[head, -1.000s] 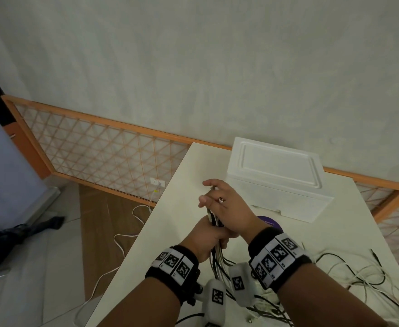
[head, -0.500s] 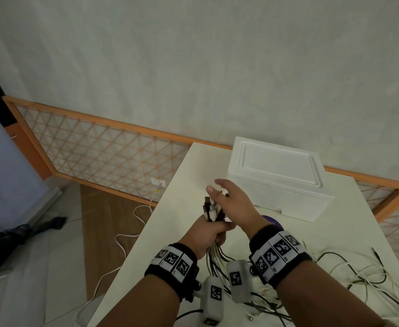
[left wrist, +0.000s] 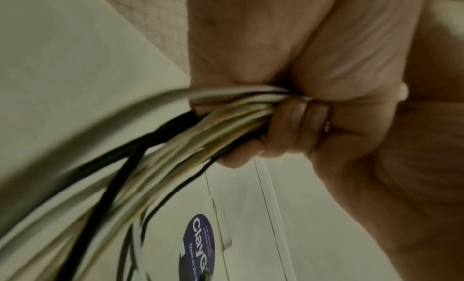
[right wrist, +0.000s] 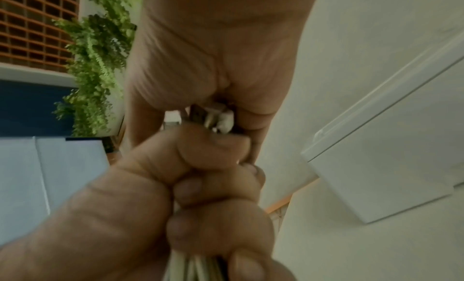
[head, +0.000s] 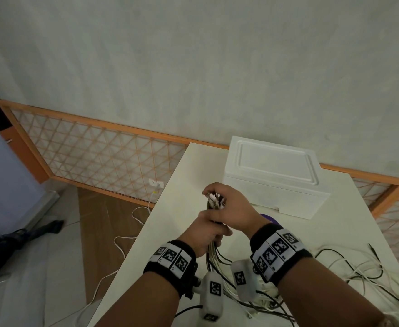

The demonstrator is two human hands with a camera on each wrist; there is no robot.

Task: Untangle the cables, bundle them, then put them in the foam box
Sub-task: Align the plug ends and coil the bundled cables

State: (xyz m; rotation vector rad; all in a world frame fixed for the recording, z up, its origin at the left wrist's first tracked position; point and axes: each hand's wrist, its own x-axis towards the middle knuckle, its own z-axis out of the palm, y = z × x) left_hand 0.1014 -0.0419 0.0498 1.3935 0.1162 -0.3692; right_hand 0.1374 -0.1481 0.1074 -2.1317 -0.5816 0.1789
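At frame centre, the left hand [head: 205,234] is fisting limp, light cables [left wrist: 191,130]; the right hand [head: 235,208] is pinching their plug ends [head: 214,199], the best hold.

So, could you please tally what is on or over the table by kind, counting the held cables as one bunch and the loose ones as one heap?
Foam box: 1
Held cable bunch: 1
Loose cable heap: 1
Purple round label: 1
Hands, left hand and right hand: 2
Total: 6
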